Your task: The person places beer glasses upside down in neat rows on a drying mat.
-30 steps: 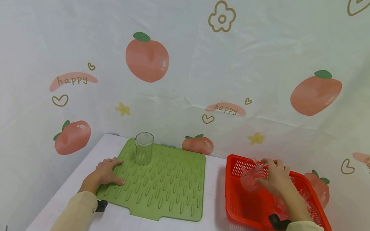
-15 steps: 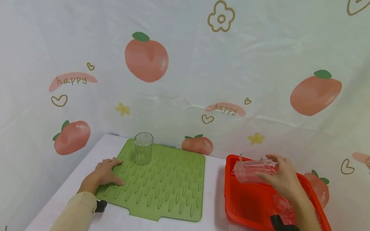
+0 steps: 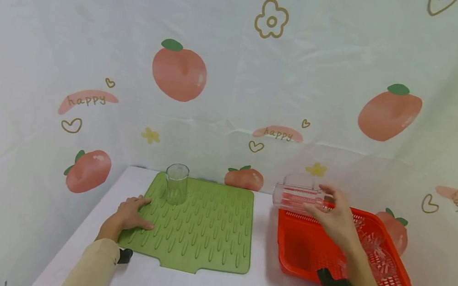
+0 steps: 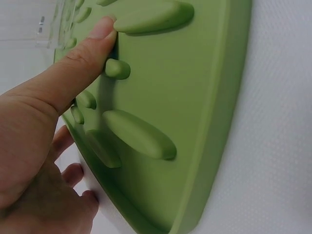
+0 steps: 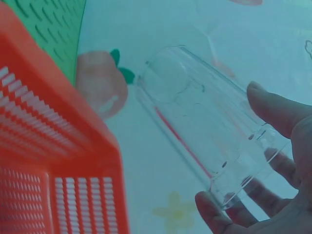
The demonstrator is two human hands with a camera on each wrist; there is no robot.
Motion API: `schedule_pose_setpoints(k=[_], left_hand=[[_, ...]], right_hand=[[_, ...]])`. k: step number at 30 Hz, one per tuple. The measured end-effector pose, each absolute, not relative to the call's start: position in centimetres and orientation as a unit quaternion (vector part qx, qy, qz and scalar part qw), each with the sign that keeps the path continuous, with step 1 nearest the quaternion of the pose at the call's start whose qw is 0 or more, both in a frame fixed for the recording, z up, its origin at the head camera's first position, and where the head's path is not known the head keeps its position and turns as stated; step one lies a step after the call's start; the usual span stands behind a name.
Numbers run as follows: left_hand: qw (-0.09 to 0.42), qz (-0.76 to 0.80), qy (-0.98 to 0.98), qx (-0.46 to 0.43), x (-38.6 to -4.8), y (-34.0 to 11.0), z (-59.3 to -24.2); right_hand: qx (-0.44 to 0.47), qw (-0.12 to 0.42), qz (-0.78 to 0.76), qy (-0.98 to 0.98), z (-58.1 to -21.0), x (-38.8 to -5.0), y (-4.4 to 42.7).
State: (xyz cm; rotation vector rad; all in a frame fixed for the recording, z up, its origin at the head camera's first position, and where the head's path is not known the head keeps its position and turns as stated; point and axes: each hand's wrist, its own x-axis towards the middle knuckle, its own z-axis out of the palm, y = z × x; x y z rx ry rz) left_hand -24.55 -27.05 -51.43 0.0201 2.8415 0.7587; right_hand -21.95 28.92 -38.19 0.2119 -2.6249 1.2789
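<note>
My right hand [image 3: 335, 220] grips one end of a clear glass mug [image 3: 296, 198] and holds it on its side over the far left corner of the red basket [image 3: 281, 249]. In the right wrist view the thumb and fingers lie around the mug's near end, and its other end points away from the palm. On the left, my left hand [image 3: 131, 214] rests at the left edge of a green ridged mat [image 3: 212, 226]. The left wrist view has its thumb [image 4: 83, 63] on the mat's top, the other fingers by the edge. A clear drinking glass [image 3: 177, 185] stands upright on the mat's far left corner.
Several clear glass pieces [image 3: 381, 259] lie in the right part of the basket, partly hidden by the right arm. A white tabletop [image 3: 263, 238] shows between mat and basket. Behind stands a white fruit-print cloth [image 3: 225, 92].
My right hand has lifted the mug out of the basket, up and to the left, turning it onto its side. The left hand and the standing glass have stayed in place.
</note>
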Motion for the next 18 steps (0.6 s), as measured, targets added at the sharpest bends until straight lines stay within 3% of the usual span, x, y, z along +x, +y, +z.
schedule_pose_setpoints(k=[18], left_hand=[[0.093, 0.259, 0.961, 0.016, -24.4, -27.2, -51.9]], right_hand=[[0.051, 0.052, 0.564, -0.823, -41.5, -23.4, 23.6]])
